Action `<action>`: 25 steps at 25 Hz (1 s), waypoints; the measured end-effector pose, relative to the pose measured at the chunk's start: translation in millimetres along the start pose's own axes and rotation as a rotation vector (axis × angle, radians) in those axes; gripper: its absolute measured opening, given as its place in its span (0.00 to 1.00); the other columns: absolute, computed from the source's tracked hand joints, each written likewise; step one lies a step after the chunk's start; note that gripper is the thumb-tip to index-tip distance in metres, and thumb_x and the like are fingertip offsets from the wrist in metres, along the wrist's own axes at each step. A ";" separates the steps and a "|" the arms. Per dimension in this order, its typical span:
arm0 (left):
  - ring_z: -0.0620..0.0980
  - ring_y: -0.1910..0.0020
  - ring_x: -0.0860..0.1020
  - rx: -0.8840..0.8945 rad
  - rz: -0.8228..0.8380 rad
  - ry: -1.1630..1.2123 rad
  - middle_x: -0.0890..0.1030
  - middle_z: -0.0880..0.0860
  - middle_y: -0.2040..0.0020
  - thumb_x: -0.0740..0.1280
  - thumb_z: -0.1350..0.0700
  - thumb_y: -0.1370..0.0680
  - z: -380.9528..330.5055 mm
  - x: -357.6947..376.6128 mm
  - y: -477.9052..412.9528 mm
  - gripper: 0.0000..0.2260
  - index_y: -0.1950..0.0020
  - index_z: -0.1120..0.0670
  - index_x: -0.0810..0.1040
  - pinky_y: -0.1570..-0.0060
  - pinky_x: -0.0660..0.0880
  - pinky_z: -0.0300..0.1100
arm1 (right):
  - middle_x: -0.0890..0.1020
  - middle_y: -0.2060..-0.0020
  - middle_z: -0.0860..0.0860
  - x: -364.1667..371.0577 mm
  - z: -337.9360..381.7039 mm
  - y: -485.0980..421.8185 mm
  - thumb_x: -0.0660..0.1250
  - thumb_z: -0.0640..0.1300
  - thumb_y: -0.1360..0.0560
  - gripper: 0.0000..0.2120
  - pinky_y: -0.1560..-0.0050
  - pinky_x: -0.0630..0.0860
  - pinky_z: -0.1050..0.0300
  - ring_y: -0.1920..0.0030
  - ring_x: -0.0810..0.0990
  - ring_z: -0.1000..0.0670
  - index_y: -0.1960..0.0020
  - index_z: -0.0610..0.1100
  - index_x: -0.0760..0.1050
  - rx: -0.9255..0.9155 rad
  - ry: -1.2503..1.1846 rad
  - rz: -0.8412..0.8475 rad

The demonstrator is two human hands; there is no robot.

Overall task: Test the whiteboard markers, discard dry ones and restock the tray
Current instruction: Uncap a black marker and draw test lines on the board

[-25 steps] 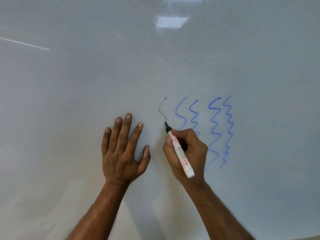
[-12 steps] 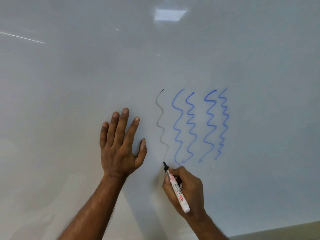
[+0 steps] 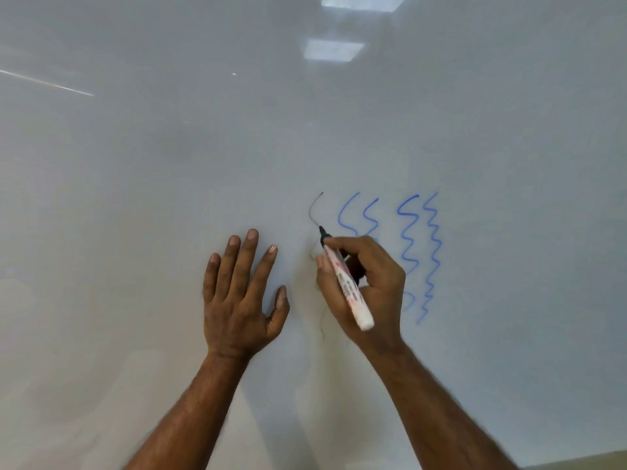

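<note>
Four blue squiggles (image 3: 407, 239) stand right of a faint grey line (image 3: 312, 210). The right hand (image 3: 380, 286) pinches the marker (image 3: 349, 290), tip on that line; the left hand (image 3: 241, 296) lies flat on the board (image 3: 135, 198). Steady, even pressure would test ink fairly.

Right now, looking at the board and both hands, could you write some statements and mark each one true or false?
1. The left hand lies flat on the board. True.
2. The right hand holds a capped marker. False: its dark tip is bare, at the board.
3. Four blue lines show. True.
4. The grey line is right of the blue lines. False: it is left of them.
5. The grey line is fainter than the blue ones. True.
</note>
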State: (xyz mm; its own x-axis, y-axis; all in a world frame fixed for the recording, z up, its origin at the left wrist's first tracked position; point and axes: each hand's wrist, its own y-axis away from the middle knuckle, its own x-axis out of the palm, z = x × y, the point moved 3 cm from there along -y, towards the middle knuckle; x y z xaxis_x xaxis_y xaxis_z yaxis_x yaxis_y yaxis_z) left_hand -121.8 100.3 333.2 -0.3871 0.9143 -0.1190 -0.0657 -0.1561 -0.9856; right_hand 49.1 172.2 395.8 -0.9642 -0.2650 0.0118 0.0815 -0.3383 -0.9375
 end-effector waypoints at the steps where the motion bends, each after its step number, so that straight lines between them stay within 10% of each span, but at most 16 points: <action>1: 0.59 0.23 0.61 0.001 0.006 0.001 0.65 0.59 0.24 0.66 0.49 0.25 0.2 0.1 0.8 0.29 0.25 0.55 0.67 0.27 0.61 0.60 | 0.81 0.62 0.49 1.6 -0.1 -12.4 0.72 0.37 0.28 0.07 0.65 0.72 0.62 0.68 0.76 0.56 0.50 0.39 0.81 -0.006 0.004 -0.019; 25: 0.61 0.22 0.57 -0.102 0.141 0.058 0.61 0.61 0.22 0.63 0.49 0.24 -11.5 -11.0 27.2 0.28 0.25 0.56 0.67 0.25 0.55 0.61 | 0.81 0.59 0.56 -19.4 -36.5 44.7 0.68 0.44 0.28 0.11 0.65 0.76 0.54 0.63 0.79 0.54 0.46 0.44 0.81 0.063 0.196 0.096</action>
State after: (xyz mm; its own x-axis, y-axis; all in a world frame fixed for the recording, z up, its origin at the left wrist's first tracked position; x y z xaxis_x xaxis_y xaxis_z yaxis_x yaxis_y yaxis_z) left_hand -108.7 90.3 306.3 -0.3316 0.9067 -0.2607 0.0800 -0.2484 -0.9654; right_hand 62.3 195.2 341.0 -0.9814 -0.1202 -0.1500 0.1849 -0.3776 -0.9073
